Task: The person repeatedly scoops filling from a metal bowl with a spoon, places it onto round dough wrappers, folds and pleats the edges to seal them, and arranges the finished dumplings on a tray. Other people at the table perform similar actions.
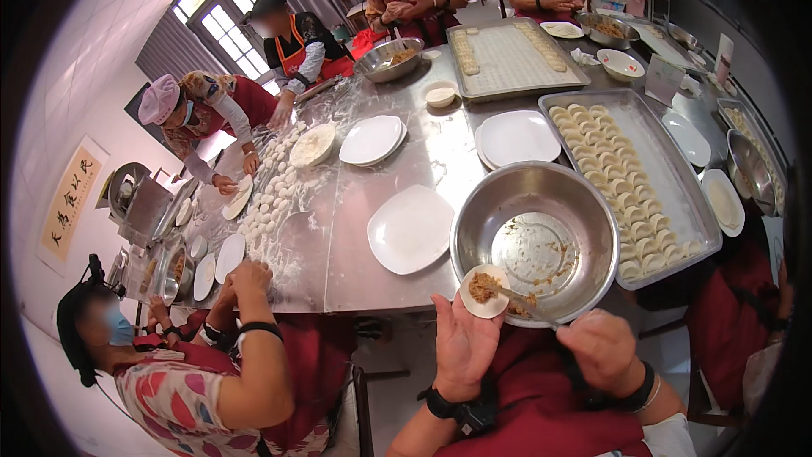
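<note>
A round dough wrapper (491,310) lies across the fingers of my left hand (466,355), which is palm up at the near rim of a steel bowl (591,222). Brown minced filling (481,287) sits on the wrapper. My right hand (599,346) grips the handle of a flat metal utensil (536,311). Its blade reaches over the wrapper's right side, touching or close to the filling. A little filling (521,306) remains against the bowl's near wall, with smears on the bottom. Right of the bowl, a metal tray (666,171) holds rows of folded dumplings (609,171).
White plates (411,228) and stacked plates (520,136) stand beyond the bowl. Dough pieces (269,203) lie on the floured steel table (355,228). A larger tray (501,63) with dumplings is farther back. A co-worker (209,368) sits at left; others (412,0) stand around the table.
</note>
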`<state>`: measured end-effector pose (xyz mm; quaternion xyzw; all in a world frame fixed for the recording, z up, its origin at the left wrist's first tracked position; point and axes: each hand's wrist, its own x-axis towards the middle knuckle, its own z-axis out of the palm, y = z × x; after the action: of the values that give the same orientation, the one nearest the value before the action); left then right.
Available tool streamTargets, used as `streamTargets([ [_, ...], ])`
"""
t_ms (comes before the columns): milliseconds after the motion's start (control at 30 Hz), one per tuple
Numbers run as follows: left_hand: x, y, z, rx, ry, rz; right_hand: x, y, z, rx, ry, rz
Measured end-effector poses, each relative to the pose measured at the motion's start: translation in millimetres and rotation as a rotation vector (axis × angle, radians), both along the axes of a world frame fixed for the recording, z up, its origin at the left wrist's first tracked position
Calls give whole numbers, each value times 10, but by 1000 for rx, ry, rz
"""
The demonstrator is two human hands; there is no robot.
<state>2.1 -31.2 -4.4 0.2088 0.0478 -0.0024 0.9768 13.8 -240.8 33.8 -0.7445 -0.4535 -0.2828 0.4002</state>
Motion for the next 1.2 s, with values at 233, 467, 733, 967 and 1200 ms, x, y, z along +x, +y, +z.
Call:
streamTargets([
  [233, -59, -32, 9, 11, -17, -91, 100, -148, -85, 415, 955, -14],
  [467, -45, -8, -26, 87, 76, -47, 197, -89, -117, 439, 1045, 9],
  [733, -22, 269, 8, 79, -29, 125, 134, -327, 144, 113, 505, -114],
  [967, -199, 354, 21, 110, -12, 170, 165, -195, -27, -190, 265, -100],
  [1200, -212, 332, -24, 184, 10, 131, 192, -21, -158, -413, 128, -137],
])
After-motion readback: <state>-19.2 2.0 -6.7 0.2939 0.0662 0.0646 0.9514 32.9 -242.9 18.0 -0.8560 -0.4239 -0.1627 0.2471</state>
